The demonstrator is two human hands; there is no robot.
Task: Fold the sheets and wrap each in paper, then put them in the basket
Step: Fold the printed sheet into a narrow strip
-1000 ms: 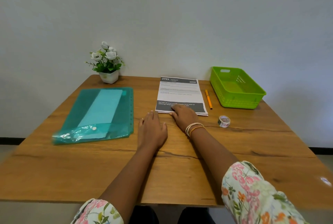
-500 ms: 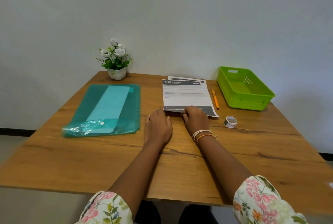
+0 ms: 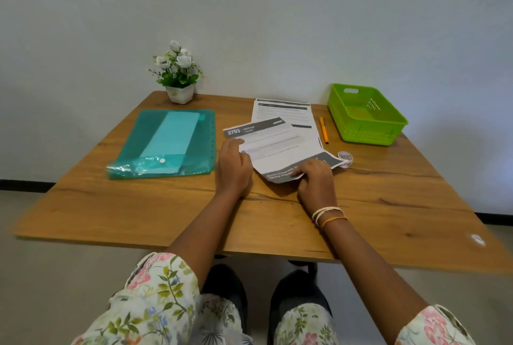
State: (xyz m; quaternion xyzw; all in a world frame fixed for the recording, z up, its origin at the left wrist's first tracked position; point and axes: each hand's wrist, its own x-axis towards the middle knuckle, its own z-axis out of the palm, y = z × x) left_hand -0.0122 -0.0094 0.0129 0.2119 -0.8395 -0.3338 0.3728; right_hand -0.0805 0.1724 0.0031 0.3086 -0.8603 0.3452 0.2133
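A printed sheet (image 3: 280, 147) with grey bands and the number 2703 is lifted off the table, turned askew, at centre. My left hand (image 3: 233, 169) holds its left edge, thumb on top. My right hand (image 3: 316, 181) pinches its near bottom edge. A second printed sheet (image 3: 283, 111) lies flat behind it. A teal plastic folder (image 3: 166, 144) with a pale blue paper inside lies to the left. The green basket (image 3: 363, 114) stands at the back right with nothing visible inside.
An orange pen (image 3: 323, 130) lies between the sheets and the basket. A small tape roll (image 3: 345, 158) sits just right of the lifted sheet. A white pot of flowers (image 3: 177, 75) stands at the back by the wall. The wooden table (image 3: 138, 205) ends near my knees.
The top sheet has been pulled toward me, lifted and rotated, uncovering the sheet beneath. Both hands went from lying flat at its near edge to holding it.
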